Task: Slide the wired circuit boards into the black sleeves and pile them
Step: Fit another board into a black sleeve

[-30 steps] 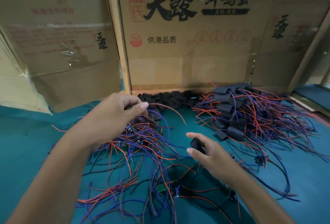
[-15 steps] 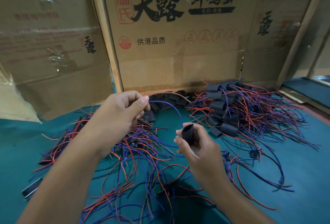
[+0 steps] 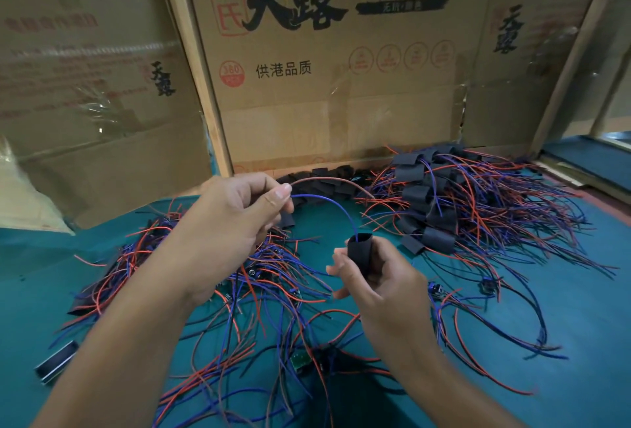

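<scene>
My right hand [image 3: 382,286] holds a black sleeve [image 3: 359,253] upright, its mouth open at the top. My left hand [image 3: 232,223] pinches a wired circuit board; the board itself is hidden in my fingers. Its blue wire [image 3: 327,204] arcs over and its tip enters the sleeve's mouth. Its red wire [image 3: 327,180] arcs above. A tangle of unsleeved wired boards [image 3: 259,291] lies under my hands. A pile of sleeved boards [image 3: 444,209] sits at the right. Empty black sleeves [image 3: 327,182] lie heaped against the cardboard.
Cardboard box walls [image 3: 341,86] close off the back and left of the teal table [image 3: 563,308]. A loose green board [image 3: 300,359] lies near the front among wires. A dark flat object [image 3: 56,366] sits at the left front.
My right hand rose off the wires and turned the black sleeve upright. My left hand lifted a board's wires, and the blue wire's tip now reaches the sleeve mouth.
</scene>
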Motion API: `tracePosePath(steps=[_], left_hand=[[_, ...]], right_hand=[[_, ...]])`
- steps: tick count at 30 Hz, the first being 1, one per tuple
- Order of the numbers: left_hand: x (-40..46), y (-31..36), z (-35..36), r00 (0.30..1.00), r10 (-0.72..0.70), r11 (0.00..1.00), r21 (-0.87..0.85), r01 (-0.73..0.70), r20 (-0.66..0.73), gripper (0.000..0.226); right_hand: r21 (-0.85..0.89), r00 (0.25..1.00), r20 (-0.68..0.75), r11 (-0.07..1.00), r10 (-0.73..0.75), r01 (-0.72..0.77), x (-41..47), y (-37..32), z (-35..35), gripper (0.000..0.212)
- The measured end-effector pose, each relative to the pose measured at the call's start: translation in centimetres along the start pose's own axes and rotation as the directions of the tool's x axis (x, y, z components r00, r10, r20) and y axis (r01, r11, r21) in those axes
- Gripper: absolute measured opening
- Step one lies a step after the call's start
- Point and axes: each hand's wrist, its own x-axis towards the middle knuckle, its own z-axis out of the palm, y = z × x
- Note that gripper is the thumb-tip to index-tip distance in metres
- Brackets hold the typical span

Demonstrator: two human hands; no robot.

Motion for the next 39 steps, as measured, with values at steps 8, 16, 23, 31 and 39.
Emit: tracePosePath(steps=[8, 16, 23, 31, 39], left_hand=[[-0.2, 0.0, -0.3, 0.997, -0.021, 0.998, 0.056, 0.017, 0.073, 0.031], [-0.2, 0.2, -0.3, 0.996, -0.023, 0.997, 0.081, 0.015, 0.092, 0.032], [-0.2, 0.2, -0.2, 0.995, -0.022, 0.994, 0.112, 0.012, 0.096, 0.032], [-0.3, -0.1, -0.1, 0.964, 0.003, 0.938, 0.333, -0.095, 0.266, 0.03], [-0.3, -1.1, 2.4, 0.934, -0.087, 0.868, 0.487, -0.101, 0.347, 0.006]], right_hand=[[0.008, 0.996, -0.077, 0.999, 0.053, -0.052, 0.5, 0.6, -0.3, 0.024], [-0.03, 0.994, -0.093, 0.998, 0.054, -0.057, 0.7, 0.7, -0.7, 0.028], [-0.086, 0.995, -0.096, 0.995, 0.04, -0.048, 0.6, 0.2, -0.9, 0.027], [-0.666, 0.911, 0.062, 0.663, -0.409, 0.343, 0.7, 0.4, -0.9, 0.029], [-0.494, 0.909, 0.333, 0.774, -0.252, 0.396, -0.3, 0.2, -0.5, 0.038]])
